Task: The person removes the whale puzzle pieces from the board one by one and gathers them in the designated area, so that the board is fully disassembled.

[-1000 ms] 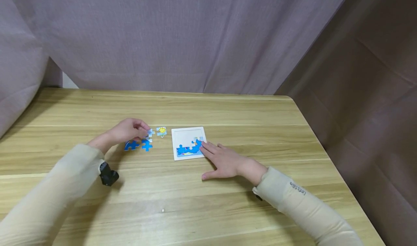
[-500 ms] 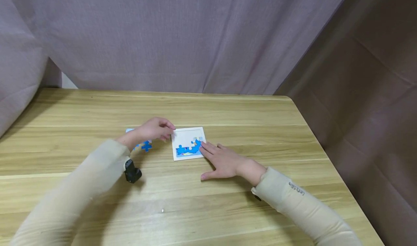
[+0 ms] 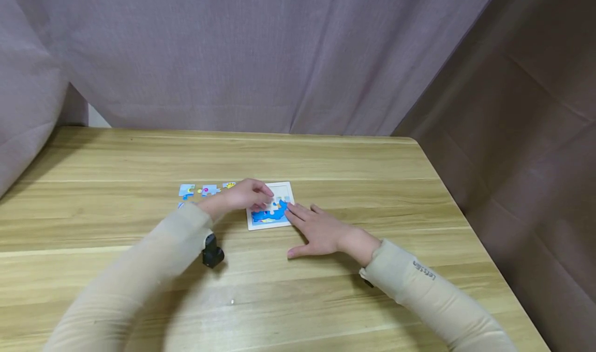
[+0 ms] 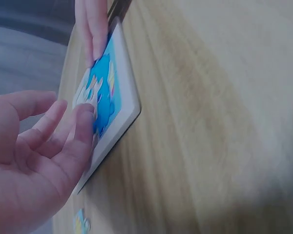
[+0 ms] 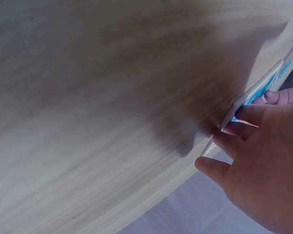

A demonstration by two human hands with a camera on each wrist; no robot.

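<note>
My left hand (image 3: 251, 194) is over the left half of a white-framed puzzle tray (image 3: 261, 228). Its thumb and fingers pinch a pale jigsaw piece (image 3: 272, 206), mostly hidden by the fingers, low over the tray. Blue joined pieces (image 3: 278, 215) showing part of a cartoon animal fill the near side of the tray; the far side shows bare white. My right hand (image 3: 321, 231) lies with straight, spread fingers, fingertips resting on the tray's right edge and thumb on the table. In the left wrist view, the left fingertips (image 4: 85, 109) reach over the tray close to the blue pieces.
Several loose jigsaw pieces (image 3: 187, 190) lie left of the tray, partly behind the left forearm; one bears a yellow sun (image 3: 229, 185). A small white speck (image 3: 232, 302) is on the wooden table (image 3: 288, 310). A grey curtain (image 3: 233, 57) hangs behind the table.
My left hand has moved right from the loose pieces to over the tray, carrying a pale jigsaw piece. The right hand and the tray have stayed in place.
</note>
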